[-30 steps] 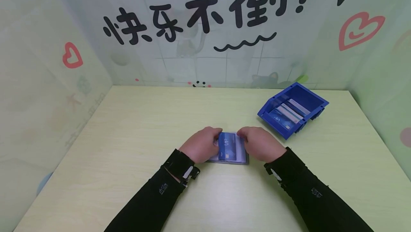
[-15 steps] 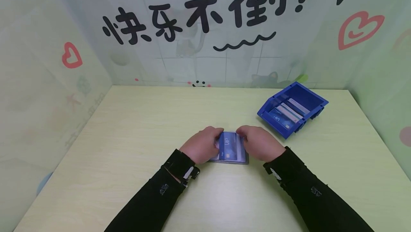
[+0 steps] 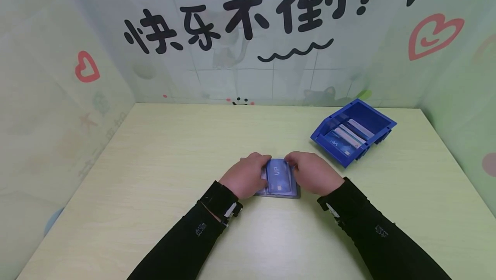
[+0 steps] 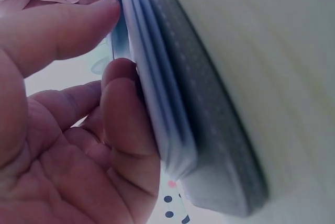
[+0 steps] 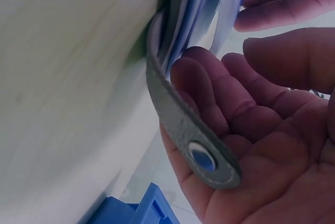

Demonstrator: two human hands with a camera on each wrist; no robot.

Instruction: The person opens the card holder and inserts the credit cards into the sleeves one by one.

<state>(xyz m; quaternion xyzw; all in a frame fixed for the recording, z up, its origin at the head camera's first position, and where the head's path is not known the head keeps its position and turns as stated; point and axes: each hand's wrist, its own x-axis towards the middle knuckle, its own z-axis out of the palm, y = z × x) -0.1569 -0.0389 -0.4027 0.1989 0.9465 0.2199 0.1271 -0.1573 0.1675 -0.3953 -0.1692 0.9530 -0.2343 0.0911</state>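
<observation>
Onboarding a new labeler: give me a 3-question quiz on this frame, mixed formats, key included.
1. True or false: the blue VIP card lies on the grey card holder, between the left hand and the right hand.
2. Multiple choice: where is the blue bin? A) under the left hand; B) on the table, beyond the right hand and apart from it; C) stacked on the card holder.
3. Fill in: the strap across the right hand's fingers in the right wrist view ends in a round ____.

Key: 1 true; 2 B; 3 snap button.
</observation>
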